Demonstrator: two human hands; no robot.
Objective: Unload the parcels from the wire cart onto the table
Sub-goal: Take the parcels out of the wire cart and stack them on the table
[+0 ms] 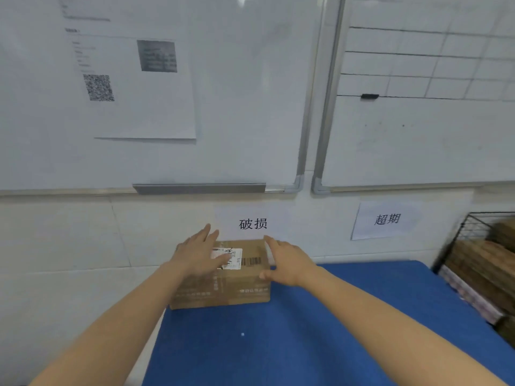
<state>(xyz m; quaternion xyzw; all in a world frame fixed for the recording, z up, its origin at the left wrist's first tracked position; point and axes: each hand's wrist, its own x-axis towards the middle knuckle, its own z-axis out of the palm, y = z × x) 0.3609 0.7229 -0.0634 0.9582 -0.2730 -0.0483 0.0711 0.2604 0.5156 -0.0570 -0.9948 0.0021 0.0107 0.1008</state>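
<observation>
A brown cardboard parcel (237, 288) with a white shipping label and a barcode sits at the far left corner of the blue table (320, 344), against the wall. My left hand (199, 253) lies over the parcel's top left with its fingers straight. My right hand (287, 263) is at the parcel's right edge, fingers straight and thumb against the front corner. The black wire cart (471, 227) stands at the right edge of the view, with several brown parcels (482, 268) stacked inside.
Two whiteboards (250, 93) hang on the wall above the table. A printed sheet with a QR code (133, 87) is stuck on the left board. Two paper signs (252, 222) with Chinese characters are taped to the wall below the boards.
</observation>
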